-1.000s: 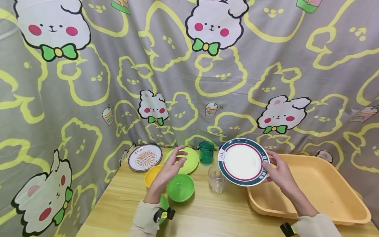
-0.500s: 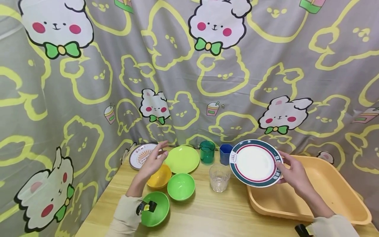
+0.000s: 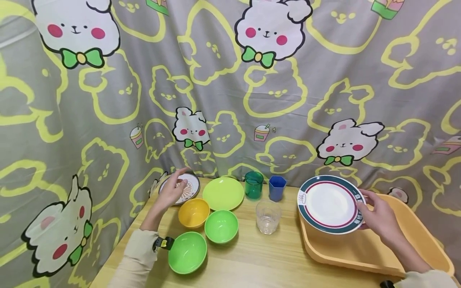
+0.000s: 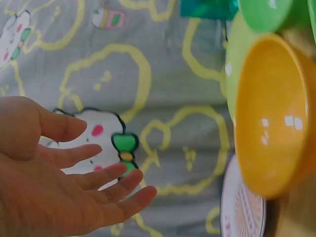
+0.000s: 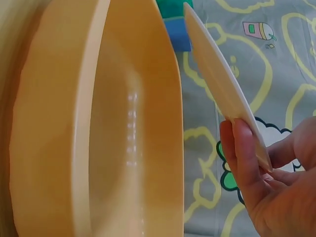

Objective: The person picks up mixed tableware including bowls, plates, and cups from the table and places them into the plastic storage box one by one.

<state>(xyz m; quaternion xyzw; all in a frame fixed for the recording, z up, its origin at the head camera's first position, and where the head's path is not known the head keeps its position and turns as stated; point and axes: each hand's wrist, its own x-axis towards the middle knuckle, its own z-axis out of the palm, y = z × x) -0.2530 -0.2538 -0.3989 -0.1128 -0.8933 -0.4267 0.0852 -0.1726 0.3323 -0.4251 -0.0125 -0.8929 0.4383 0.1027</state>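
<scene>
My right hand (image 3: 379, 212) pinches the right rim of a white plate (image 3: 329, 205) with a dark green border and a red ring. The plate is held tilted over the left part of an orange basin (image 3: 360, 252); in the right wrist view its pale underside (image 5: 217, 74) shows, thumb on one face and fingers on the other. My left hand (image 3: 173, 191) holds nothing, its fingers loosely spread in the left wrist view. In the head view it overlaps a white plate with an orange sunburst (image 3: 190, 188), above and left of a yellow bowl (image 3: 194, 213).
Two green bowls (image 3: 221, 227) stand near the yellow one. Behind them lies a lime plate (image 3: 223, 193). A green cup (image 3: 253, 185), a blue cup (image 3: 277, 188) and a clear glass (image 3: 268, 217) stand mid-table. A patterned curtain (image 3: 223, 92) hangs behind the table.
My right hand has carried the green-bordered plate rightward, over the basin. My left hand has moved left, away from the lime plate and toward the sunburst plate.
</scene>
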